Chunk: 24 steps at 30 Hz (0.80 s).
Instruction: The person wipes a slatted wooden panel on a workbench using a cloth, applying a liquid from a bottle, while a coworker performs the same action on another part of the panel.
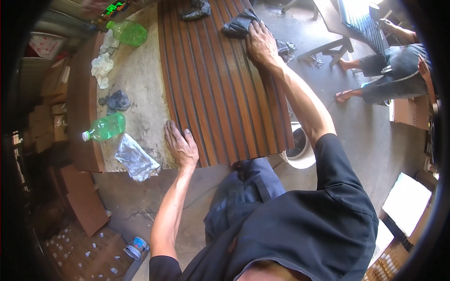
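A brown slatted wood panel [211,84] with dark grooves lies on a worn pale tabletop [140,89]. At the panel's far right part, my right hand [262,44] presses a dark cloth [240,23] against its surface. My left hand [182,146] rests with fingers stretched out on the panel's near left edge, holding nothing. Left of that hand are a crumpled silvery plastic bag [136,158] and a green bottle [107,127] lying on its side. Another dark rag [196,9] sits on the panel's far end.
Along the table's left lie a second green bottle [127,33], white crumpled paper [102,69] and a dark rag [115,101]. A white bucket [302,152] stands on the floor beside the panel's right edge. At the right, another person [398,70] works at a bench [335,21].
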Tool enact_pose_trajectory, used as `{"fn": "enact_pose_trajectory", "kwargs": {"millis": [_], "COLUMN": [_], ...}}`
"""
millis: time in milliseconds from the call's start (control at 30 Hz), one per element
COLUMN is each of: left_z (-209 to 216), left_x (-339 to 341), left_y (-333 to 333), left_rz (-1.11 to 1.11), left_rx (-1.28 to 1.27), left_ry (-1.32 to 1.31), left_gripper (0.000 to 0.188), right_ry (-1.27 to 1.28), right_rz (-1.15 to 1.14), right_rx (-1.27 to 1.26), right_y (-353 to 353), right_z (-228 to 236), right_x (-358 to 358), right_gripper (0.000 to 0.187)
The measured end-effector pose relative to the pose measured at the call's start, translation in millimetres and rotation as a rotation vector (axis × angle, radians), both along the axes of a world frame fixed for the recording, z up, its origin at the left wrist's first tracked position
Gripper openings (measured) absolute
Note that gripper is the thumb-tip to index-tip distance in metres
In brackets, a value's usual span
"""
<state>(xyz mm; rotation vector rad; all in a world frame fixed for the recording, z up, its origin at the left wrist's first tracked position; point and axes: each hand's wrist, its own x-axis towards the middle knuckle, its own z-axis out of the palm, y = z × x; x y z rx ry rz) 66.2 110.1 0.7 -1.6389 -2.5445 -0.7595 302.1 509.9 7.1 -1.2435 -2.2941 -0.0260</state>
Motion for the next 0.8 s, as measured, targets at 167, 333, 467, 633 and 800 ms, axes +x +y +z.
{"fn": "enact_pose_trajectory", "kwargs": {"millis": [167, 333, 467, 633, 800], "left_z": [-5, -10, -13, -14, -3], "left_x": [-11, -8, -6, -8, -22], "left_y": [-12, -17, -17, -22, -47], "left_rz": [0.014, 0.042, 0.033, 0.030, 0.019], "left_rx": [-0.021, -0.007, 0.023, 0.019, 0.055], "left_ry": [-0.017, -0.036, -0.018, -0.026, -0.215], "left_gripper": [0.063, 0.063, 0.063, 0.065, 0.064], "right_ry": [0.047, -0.014, 0.171, 0.749, 1.555], "right_rz": [0.145, 0.339, 0.384, 0.064, -0.166], "right_rx": [-0.011, -0.209, -0.524, -0.976, -1.603], "right_y": [-71, -267, -399, -427, -419], "right_z": [4, 10, 39, 59, 101], "right_x": [16, 95, 125, 115, 89], "right_gripper": [0.054, 0.063, 0.046, 0.032, 0.049]}}
